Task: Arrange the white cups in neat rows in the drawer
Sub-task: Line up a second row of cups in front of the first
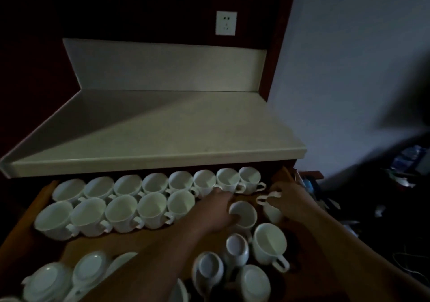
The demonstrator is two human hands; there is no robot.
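Observation:
An open wooden drawer [28, 222] holds many white cups. A back row of several upright cups [154, 183] runs along the far edge, and a second row [121, 212] of several stands in front of it on the left. My left hand [214, 211] grips the rim of an upright cup [245, 213] to the right of the second row. My right hand [289, 200] pinches the handle of another cup [272, 213] lying on its side near the drawer's right wall. Loose cups, some upside down [235, 248], lie at the front.
A pale countertop [151, 134] overhangs the back of the drawer. A wall socket [226, 23] sits above it. Several overturned cups [46, 283] crowd the drawer's front left. Dark clutter [402, 169] lies on the floor at the right.

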